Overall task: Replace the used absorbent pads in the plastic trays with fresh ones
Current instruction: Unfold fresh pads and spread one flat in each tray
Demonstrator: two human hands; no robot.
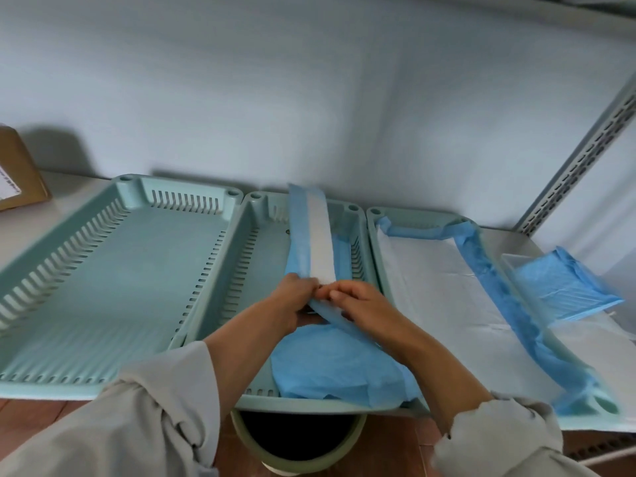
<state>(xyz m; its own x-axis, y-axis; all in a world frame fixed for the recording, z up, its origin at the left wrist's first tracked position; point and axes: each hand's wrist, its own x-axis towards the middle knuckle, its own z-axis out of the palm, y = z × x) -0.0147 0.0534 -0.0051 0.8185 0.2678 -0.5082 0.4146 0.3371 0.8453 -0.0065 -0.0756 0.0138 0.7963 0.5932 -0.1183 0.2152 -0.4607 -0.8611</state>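
Unfolding a fresh pad over the middle tray

Three pale green slotted plastic trays sit side by side along the white shelf: the bare left tray (103,270) toward the shelf's left end, the middle tray (241,270) at its front edge, and the right tray (375,235) already lined with a spread white-and-blue pad (447,287). A folded blue-backed white absorbent pad (313,235) lies lengthwise in the middle tray, its far end propped on the back rim. The left hand (292,301) and right hand (364,301) both pinch its near end. It looks light, limp and thin, likely to tear or crumple; its edges and corners seem the best places to hold it for spreading.
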